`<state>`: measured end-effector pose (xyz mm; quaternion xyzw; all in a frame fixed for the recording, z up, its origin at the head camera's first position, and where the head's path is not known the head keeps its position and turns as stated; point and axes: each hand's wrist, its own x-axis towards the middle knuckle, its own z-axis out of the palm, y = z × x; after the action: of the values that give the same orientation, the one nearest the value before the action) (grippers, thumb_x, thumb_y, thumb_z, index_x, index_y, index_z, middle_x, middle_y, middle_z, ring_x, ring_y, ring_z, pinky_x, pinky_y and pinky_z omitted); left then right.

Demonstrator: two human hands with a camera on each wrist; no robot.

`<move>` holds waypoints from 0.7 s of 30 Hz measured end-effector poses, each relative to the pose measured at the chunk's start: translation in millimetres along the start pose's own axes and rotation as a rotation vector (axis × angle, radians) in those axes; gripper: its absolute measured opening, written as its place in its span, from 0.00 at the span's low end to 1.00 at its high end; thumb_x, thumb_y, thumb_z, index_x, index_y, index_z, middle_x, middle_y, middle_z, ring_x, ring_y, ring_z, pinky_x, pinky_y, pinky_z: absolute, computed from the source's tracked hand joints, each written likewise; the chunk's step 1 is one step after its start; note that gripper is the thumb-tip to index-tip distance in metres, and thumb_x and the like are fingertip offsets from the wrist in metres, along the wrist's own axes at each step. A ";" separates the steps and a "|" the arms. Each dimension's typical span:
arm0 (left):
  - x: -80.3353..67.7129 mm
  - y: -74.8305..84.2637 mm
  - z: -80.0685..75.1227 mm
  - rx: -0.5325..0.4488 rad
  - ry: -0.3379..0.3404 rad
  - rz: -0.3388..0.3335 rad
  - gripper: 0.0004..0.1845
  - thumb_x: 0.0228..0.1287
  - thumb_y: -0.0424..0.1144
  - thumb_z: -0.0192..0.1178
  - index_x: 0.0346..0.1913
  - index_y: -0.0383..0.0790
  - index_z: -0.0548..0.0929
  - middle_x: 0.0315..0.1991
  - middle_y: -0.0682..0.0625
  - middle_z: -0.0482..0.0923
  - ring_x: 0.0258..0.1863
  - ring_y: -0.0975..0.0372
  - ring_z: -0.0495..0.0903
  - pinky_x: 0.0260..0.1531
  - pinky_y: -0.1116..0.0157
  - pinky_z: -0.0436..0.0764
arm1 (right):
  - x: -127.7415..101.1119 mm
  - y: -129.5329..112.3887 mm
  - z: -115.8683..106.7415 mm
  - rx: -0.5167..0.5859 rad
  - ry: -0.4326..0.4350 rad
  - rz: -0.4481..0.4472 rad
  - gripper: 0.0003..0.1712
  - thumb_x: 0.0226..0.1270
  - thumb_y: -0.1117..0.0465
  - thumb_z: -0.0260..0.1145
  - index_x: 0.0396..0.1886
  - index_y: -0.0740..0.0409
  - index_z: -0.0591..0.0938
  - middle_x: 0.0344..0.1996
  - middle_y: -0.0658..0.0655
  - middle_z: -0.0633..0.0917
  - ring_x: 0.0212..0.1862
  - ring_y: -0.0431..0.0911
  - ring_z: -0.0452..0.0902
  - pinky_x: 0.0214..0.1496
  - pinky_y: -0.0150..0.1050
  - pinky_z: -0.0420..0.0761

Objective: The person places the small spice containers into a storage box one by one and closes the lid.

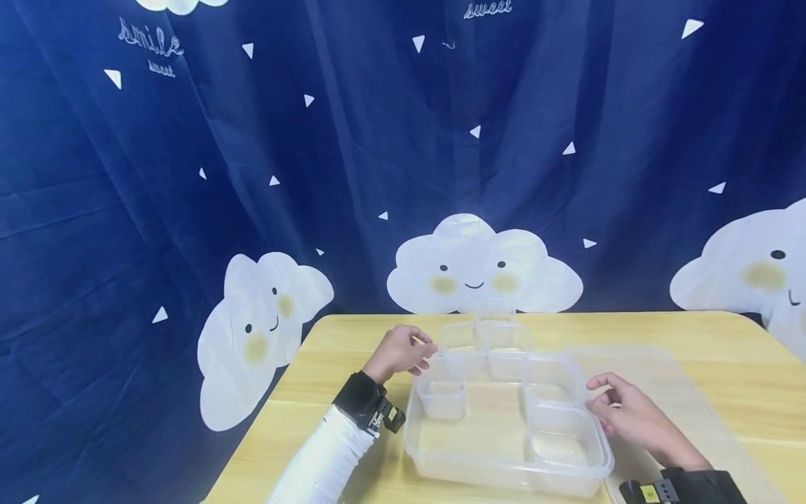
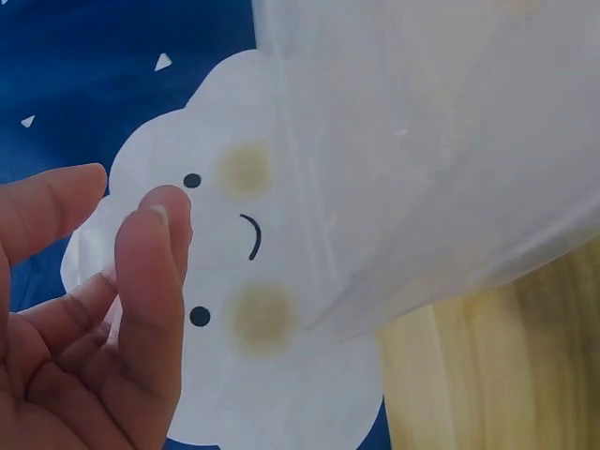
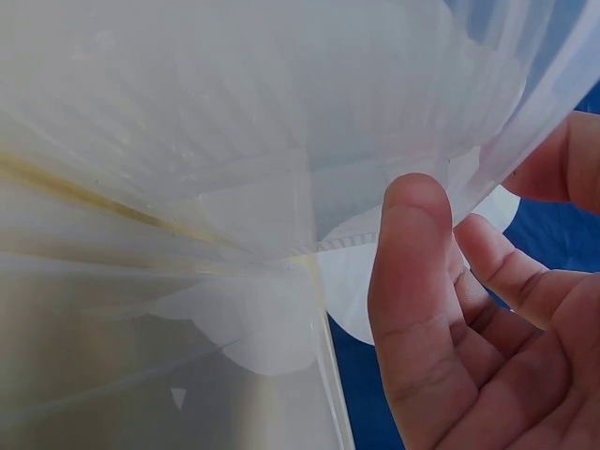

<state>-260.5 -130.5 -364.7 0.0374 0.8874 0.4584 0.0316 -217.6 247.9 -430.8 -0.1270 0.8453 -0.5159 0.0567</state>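
Observation:
A large clear plastic container point(image 1: 478, 470) stands on the table with several small clear boxes inside it. One small box point(image 1: 443, 407) sits along its left side, and another small box point(image 1: 563, 437) fills its front right corner. My left hand point(image 1: 403, 351) hovers by the container's rear left corner, fingers loosely bent, and the left wrist view shows nothing held. On the opposite side my right hand point(image 1: 636, 413) is beside the right wall with thumb and fingers apart. In the right wrist view a fingertip point(image 3: 417, 202) lies close against the clear wall; contact is hard to tell.
More small clear boxes point(image 1: 508, 339) stand at the back of the container. A flat translucent sheet point(image 1: 648, 374) lies on the wooden table point(image 1: 724, 343) to the right, partly under or beside the container. A blue curtain point(image 1: 352, 154) with clouds hangs behind the table.

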 end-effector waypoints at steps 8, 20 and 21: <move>11.6 3.2 -7.7 -0.026 0.018 -0.036 0.12 0.62 0.39 0.66 0.41 0.33 0.81 0.30 0.42 0.83 0.25 0.55 0.84 0.23 0.63 0.85 | 1.0 -0.3 1.0 -0.015 0.000 0.021 0.20 0.67 0.67 0.59 0.54 0.73 0.67 0.25 0.55 0.75 0.22 0.45 0.72 0.28 0.36 0.79; 36.8 9.2 -5.8 -0.185 -0.004 -0.120 0.11 0.63 0.36 0.64 0.42 0.30 0.80 0.35 0.37 0.83 0.26 0.58 0.84 0.26 0.66 0.85 | 0.3 -0.2 -0.3 -0.009 -0.004 0.019 0.20 0.67 0.67 0.59 0.54 0.73 0.67 0.26 0.56 0.75 0.23 0.45 0.72 0.29 0.37 0.81; 38.5 9.5 -6.0 -0.204 -0.001 -0.130 0.12 0.63 0.36 0.64 0.43 0.29 0.80 0.34 0.38 0.83 0.25 0.58 0.84 0.25 0.66 0.85 | 0.6 -0.9 -0.2 -0.003 -0.006 0.019 0.20 0.67 0.67 0.59 0.54 0.73 0.67 0.26 0.56 0.75 0.23 0.45 0.73 0.29 0.37 0.81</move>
<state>-298.9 -126.2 -354.4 -0.0234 0.8368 0.5431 0.0654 -218.0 247.5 -430.0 -0.1206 0.8472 -0.5135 0.0641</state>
